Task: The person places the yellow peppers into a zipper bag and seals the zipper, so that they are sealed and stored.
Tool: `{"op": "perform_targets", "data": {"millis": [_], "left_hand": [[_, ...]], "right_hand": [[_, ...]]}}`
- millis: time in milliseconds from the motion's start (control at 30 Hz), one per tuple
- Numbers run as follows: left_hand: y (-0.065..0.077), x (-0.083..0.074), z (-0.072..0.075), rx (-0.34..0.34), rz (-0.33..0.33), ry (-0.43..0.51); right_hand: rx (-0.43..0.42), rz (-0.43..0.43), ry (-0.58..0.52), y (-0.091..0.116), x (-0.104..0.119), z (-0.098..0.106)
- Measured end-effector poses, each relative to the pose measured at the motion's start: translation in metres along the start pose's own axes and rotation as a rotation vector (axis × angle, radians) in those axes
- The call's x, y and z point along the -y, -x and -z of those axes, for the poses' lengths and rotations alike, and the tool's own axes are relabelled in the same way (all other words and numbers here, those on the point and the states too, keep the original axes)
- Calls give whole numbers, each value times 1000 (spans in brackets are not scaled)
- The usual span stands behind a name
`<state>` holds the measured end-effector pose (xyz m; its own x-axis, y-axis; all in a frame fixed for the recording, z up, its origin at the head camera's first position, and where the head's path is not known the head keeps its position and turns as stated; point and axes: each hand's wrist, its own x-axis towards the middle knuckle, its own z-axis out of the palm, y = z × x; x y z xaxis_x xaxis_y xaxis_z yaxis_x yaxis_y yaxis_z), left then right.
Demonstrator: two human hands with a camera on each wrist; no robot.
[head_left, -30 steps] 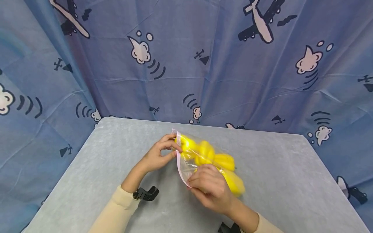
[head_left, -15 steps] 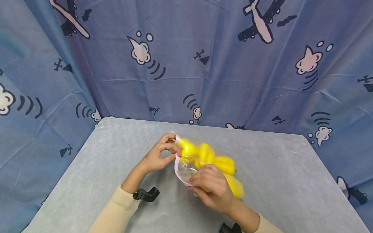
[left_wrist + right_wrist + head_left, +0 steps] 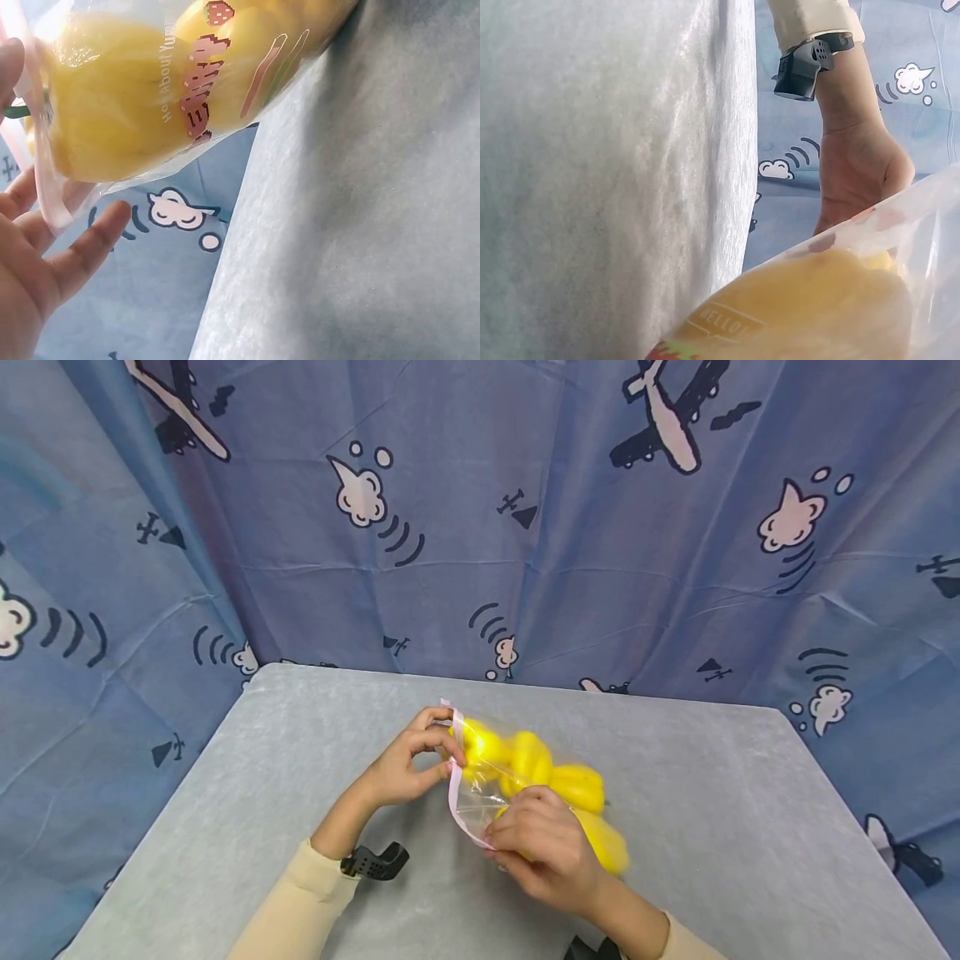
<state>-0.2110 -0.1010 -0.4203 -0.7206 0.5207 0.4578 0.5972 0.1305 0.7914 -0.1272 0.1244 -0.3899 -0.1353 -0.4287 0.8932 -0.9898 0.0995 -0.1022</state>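
A clear plastic zip bag (image 3: pixel 480 810) with a pink edge strip lies slanted between my hands, its pink-edged side toward the left. Inside it are several yellow pieces that look like bell peppers (image 3: pixel 529 758); a green stem shows on one in the left wrist view. My left hand (image 3: pixel 405 764) holds the upper part of the pink edge between thumb and fingers. At the lower corner of that edge, my right hand (image 3: pixel 543 847) pinches the plastic with curled fingers and hides part of the contents. Red lettering marks the bag (image 3: pixel 202 90) in the left wrist view.
The hands work over a grey cloth-covered table (image 3: pixel 712 827). Behind it hangs a blue curtain (image 3: pixel 450 527) printed with planes and clouds. A black wrist camera (image 3: pixel 377 862) sits on the left wrist, and another (image 3: pixel 592 948) shows below the right wrist.
The pink edge has sagged lower and bowed a little leftward between my hands. The yellow pieces have shifted slightly downward. Both hands keep their hold and have hardly moved.
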Motion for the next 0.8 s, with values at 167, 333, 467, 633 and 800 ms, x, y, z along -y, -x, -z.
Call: {"op": "perform_targets", "data": {"millis": [167,333,467,633,800], "left_hand": [[1,1,0,3,32,-25],[1,2,1,13,65,10],[2,4,2,11,75,44],[2,5,2,4,78,44],[4,5,3,-16,83,9]], "right_hand": [[5,3,4,1,-2,0],[19,29,17,2,-4,-1],[26,36,19,3,-4,-2],[25,21,18,3,-4,-3],[25,4,15,3,-3,-4]]}}
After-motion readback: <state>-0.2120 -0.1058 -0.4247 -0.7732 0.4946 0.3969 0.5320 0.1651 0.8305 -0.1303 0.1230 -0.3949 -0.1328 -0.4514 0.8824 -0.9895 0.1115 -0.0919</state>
